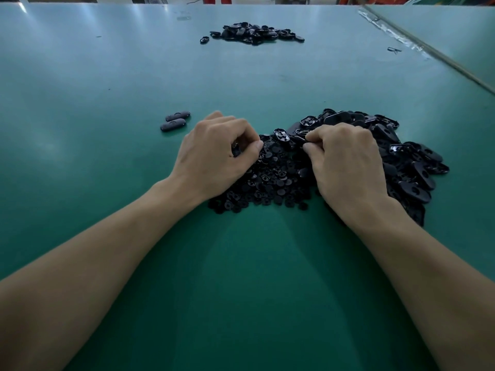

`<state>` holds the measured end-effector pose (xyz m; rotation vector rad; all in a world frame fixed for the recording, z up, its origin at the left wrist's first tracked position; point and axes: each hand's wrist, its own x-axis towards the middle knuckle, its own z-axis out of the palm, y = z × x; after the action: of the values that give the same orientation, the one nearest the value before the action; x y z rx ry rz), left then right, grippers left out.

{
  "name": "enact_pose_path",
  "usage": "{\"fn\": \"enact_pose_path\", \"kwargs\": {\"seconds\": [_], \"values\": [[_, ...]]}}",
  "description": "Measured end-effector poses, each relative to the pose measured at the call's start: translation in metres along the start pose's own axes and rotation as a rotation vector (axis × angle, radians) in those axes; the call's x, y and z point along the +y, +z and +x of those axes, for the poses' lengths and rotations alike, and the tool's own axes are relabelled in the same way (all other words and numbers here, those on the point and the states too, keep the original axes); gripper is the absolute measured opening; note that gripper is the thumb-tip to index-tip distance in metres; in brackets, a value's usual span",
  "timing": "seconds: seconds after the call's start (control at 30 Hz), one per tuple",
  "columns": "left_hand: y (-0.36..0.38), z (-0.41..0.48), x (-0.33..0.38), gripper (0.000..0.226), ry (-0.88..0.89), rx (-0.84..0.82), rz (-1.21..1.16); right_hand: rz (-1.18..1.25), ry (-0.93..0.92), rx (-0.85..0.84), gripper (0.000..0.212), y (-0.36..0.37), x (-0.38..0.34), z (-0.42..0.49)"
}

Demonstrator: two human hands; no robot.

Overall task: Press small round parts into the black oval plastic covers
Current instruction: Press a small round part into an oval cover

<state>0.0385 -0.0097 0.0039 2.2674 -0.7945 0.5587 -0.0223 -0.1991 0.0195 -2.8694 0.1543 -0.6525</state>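
A heap of small black round parts (270, 180) lies on the green table between my hands. To its right spreads a pile of black oval plastic covers (407, 162). My left hand (214, 153) rests on the left side of the round parts with fingers curled, thumb and forefinger pinched together over the heap; what they pinch is hidden. My right hand (345, 162) sits on the boundary of both piles, fingers curled, pinching a black oval cover (298, 139) at its fingertips. Another oval cover (281, 135) lies hollow side up just beyond them.
Two oval covers (175, 121) lie side by side left of my left hand. A second pile of black covers (253, 33) sits far across the green table (107, 76). A taped seam and table edge (428, 52) run diagonally at the far right.
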Motion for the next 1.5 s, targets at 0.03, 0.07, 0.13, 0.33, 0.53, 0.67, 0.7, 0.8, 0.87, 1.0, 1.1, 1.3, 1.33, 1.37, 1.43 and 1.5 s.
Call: {"fn": "enact_pose_path", "kwargs": {"seconds": [0.03, 0.07, 0.13, 0.33, 0.53, 0.67, 0.7, 0.8, 0.87, 1.0, 1.1, 1.3, 1.33, 1.37, 1.43, 1.5], "values": [[0.0, 0.0, 0.0, 0.017, -0.005, 0.004, -0.002, 0.019, -0.003, 0.015, 0.023, -0.001, 0.001, 0.0], [0.0, 0.0, -0.001, 0.017, -0.011, 0.008, -0.003, 0.028, -0.003, 0.031, 0.023, -0.002, 0.002, 0.001], [0.0, 0.001, -0.001, 0.017, -0.025, 0.013, -0.003, 0.031, 0.0, 0.066, 0.025, -0.003, 0.002, 0.001], [0.0, 0.0, 0.0, 0.018, -0.02, 0.022, -0.005, 0.078, 0.021, 0.165, 0.037, 0.0, 0.001, 0.001], [0.001, 0.0, 0.002, 0.034, 0.003, 0.041, -0.07, 0.417, -0.205, 0.177, 0.024, 0.003, -0.01, -0.003], [0.003, 0.0, -0.001, 0.036, 0.028, 0.016, -0.13, 0.523, -0.291, 0.184, 0.018, 0.01, -0.015, -0.003], [0.003, 0.0, -0.003, 0.032, 0.037, 0.011, -0.131, 0.536, -0.297, 0.183, 0.018, 0.01, -0.015, -0.003], [0.004, 0.001, -0.005, 0.02, 0.067, 0.03, -0.137, 0.562, -0.29, 0.16, 0.017, 0.011, -0.015, -0.004], [0.004, 0.001, -0.005, 0.014, 0.092, 0.07, -0.141, 0.559, -0.254, 0.134, 0.021, 0.011, -0.017, -0.004], [0.005, 0.001, -0.008, 0.007, 0.139, 0.139, -0.13, 0.467, -0.23, 0.074, 0.03, 0.014, -0.017, -0.003], [0.007, 0.0, -0.01, 0.01, 0.148, 0.134, -0.15, 0.492, -0.251, 0.086, 0.026, 0.015, -0.016, -0.003], [0.004, -0.001, -0.011, 0.035, 0.066, 0.035, -0.253, 0.505, -0.277, 0.177, 0.024, 0.015, -0.019, -0.006], [0.004, 0.0, -0.011, 0.034, 0.064, 0.033, -0.246, 0.507, -0.278, 0.183, 0.024, 0.015, -0.019, -0.006], [0.004, 0.0, -0.011, 0.029, 0.064, 0.037, -0.229, 0.51, -0.276, 0.187, 0.024, 0.014, -0.019, -0.006], [0.003, 0.001, -0.01, 0.021, 0.066, 0.043, -0.199, 0.525, -0.26, 0.185, 0.024, 0.013, -0.019, -0.006], [0.003, 0.001, -0.01, 0.016, 0.067, 0.032, -0.177, 0.535, -0.233, 0.163, 0.025, 0.012, -0.019, -0.006]]}}
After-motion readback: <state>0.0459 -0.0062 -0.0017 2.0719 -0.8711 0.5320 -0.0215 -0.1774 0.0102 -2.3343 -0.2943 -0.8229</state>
